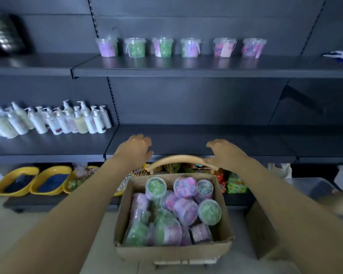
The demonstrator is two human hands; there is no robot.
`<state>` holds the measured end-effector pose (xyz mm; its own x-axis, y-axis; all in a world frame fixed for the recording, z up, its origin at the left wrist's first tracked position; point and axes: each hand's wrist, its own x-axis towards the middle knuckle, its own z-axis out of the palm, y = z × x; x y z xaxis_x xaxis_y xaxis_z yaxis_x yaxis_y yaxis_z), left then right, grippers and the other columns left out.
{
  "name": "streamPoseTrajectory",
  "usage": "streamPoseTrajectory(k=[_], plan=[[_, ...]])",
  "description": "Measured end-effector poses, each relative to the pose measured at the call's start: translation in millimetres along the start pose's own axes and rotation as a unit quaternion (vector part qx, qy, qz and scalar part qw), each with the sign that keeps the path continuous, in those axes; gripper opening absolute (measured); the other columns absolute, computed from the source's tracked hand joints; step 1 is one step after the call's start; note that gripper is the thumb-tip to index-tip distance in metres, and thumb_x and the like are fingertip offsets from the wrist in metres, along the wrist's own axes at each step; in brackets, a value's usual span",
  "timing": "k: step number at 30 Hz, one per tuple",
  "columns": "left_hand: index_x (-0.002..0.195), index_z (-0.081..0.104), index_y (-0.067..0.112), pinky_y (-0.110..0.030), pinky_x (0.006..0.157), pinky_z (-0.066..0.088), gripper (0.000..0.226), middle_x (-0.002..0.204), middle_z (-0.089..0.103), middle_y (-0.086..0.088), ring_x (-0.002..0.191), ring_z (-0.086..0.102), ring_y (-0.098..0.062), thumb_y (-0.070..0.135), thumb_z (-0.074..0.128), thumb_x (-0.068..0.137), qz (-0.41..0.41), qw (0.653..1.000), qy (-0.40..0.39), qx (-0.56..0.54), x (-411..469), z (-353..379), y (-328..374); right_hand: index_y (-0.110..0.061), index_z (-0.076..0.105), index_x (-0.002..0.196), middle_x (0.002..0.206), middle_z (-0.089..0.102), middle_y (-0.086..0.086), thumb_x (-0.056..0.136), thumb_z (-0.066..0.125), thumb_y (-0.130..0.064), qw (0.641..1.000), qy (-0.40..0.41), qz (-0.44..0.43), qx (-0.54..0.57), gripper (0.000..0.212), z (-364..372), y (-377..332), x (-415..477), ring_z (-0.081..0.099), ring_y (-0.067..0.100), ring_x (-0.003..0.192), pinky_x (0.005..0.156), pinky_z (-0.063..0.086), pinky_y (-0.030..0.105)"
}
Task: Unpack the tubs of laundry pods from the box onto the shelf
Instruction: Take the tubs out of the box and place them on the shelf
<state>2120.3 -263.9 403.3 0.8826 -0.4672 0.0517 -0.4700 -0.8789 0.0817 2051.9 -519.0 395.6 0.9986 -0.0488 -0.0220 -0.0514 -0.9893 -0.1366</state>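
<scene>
– Fingers (211, 144) of the right hand (225, 154) are bent downward and a little apart. They hold nothing. On the left hand (136, 148) it is the same: loosely curved fingers with nothing in them.
– Where are both hands?
– Stretched forward over the front edge of the middle shelf (255, 143), above the far end of the box (172, 252). The right one is just beside a curved wooden handle (176, 159). I cannot tell if it touches, because the picture is blurred.
– And the tubs?
– Many tubs (209, 211) lie piled in the box, with green, pink and purple pods inside. A row of tubs (188, 47), six of them, stands upright on the upper shelf (206, 70), near its back.
– Something else?
– White pump bottles (53, 119) stand on the shelf section to the left, at the same level as the hands. Yellow basins (52, 179) are below them.
</scene>
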Motion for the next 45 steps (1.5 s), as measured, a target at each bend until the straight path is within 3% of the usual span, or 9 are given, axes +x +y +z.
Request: streamPoseTrajectory(k=[3,8,13,15,23,28,32,36,45], plan=[[0.122,0.050,0.005,-0.041,0.092,0.043,0.035,0.122,0.050,-0.015,0.118,0.045,-0.031,0.026,0.048,0.094,-0.017,0.999,-0.026,-0.007,-25,36,-3,-0.010,0.055,0.116,0.114,0.056,0.011,0.085,0.061,-0.041,1.000,-0.027,-0.010,-0.011,0.044,41,-2,-13,0.054,0.028,0.106,0.082,0.045,0.033],[0.106,0.057,0.003,-0.041,0.089,0.046,0.026,0.110,0.059,-0.017,0.107,0.054,-0.033,0.020,0.049,0.088,-0.024,0.998,-0.049,-0.022,-53,99,-14,-0.010,0.059,0.112,0.116,0.060,0.010,0.084,0.060,-0.039,0.998,-0.067,-0.012,0.010,0.040,108,-4,-31,0.057,0.027,0.106,0.084,0.047,0.034],[0.122,0.047,0.000,-0.038,0.086,0.044,0.037,0.109,0.060,-0.018,0.106,0.056,-0.032,0.023,0.046,0.093,-0.045,0.992,-0.105,-0.052,-64,161,-22,-0.009,0.059,0.106,0.108,0.063,0.008,0.089,0.056,-0.038,0.996,-0.092,0.015,0.018,0.033,172,-3,-39,0.057,0.024,0.106,0.092,0.039,0.034],[0.118,0.051,0.003,-0.033,0.085,0.041,0.033,0.114,0.060,-0.017,0.108,0.056,-0.029,0.025,0.045,0.094,-0.061,0.986,-0.142,-0.060,-60,186,-31,-0.009,0.060,0.109,0.108,0.064,0.008,0.090,0.055,-0.036,0.994,-0.100,0.027,0.035,0.033,195,0,-35,0.059,0.024,0.104,0.089,0.043,0.032],[0.116,0.056,0.005,-0.033,0.093,0.043,0.029,0.120,0.060,-0.013,0.112,0.056,-0.026,0.021,0.046,0.094,-0.091,0.953,-0.239,-0.162,-10,267,-74,-0.007,0.064,0.107,0.107,0.066,0.010,0.090,0.055,-0.036,0.971,-0.153,0.166,0.081,0.035,269,7,11,0.059,0.025,0.102,0.089,0.044,0.033],[0.105,0.061,0.005,-0.031,0.086,0.048,0.022,0.111,0.066,-0.014,0.101,0.061,-0.026,0.020,0.051,0.092,-0.153,0.911,-0.287,-0.253,20,303,-92,-0.003,0.064,0.105,0.107,0.064,0.015,0.089,0.058,-0.031,0.945,-0.206,0.224,0.119,0.033,306,5,46,0.058,0.029,0.103,0.087,0.041,0.032],[0.107,0.062,0.004,-0.029,0.084,0.045,0.024,0.112,0.065,-0.013,0.102,0.061,-0.026,0.019,0.049,0.094,-0.164,0.892,-0.312,-0.282,38,332,-96,-0.005,0.055,0.126,0.129,0.054,0.014,0.085,0.066,-0.029,0.943,-0.183,0.237,0.144,0.048,326,2,70,0.045,0.027,0.125,0.103,0.033,0.031],[0.108,0.061,0.005,-0.027,0.088,0.040,0.024,0.113,0.065,-0.013,0.109,0.058,-0.026,0.018,0.049,0.093,-0.175,0.882,-0.331,-0.285,50,361,-92,-0.011,0.037,0.142,0.147,0.036,0.008,0.083,0.070,-0.030,0.937,-0.255,0.191,0.145,0.070,349,11,91,0.029,0.023,0.137,0.109,0.023,0.028],[0.106,0.063,0.010,-0.013,0.070,0.028,0.021,0.109,0.067,-0.006,0.109,0.057,-0.019,0.020,0.050,0.092,-0.222,0.858,-0.341,-0.313,57,405,-83,-0.015,0.048,0.136,0.140,0.046,0.006,0.062,0.086,-0.016,0.942,-0.227,0.134,0.206,0.083,375,44,89,0.040,0.028,0.130,0.108,0.030,0.031]])
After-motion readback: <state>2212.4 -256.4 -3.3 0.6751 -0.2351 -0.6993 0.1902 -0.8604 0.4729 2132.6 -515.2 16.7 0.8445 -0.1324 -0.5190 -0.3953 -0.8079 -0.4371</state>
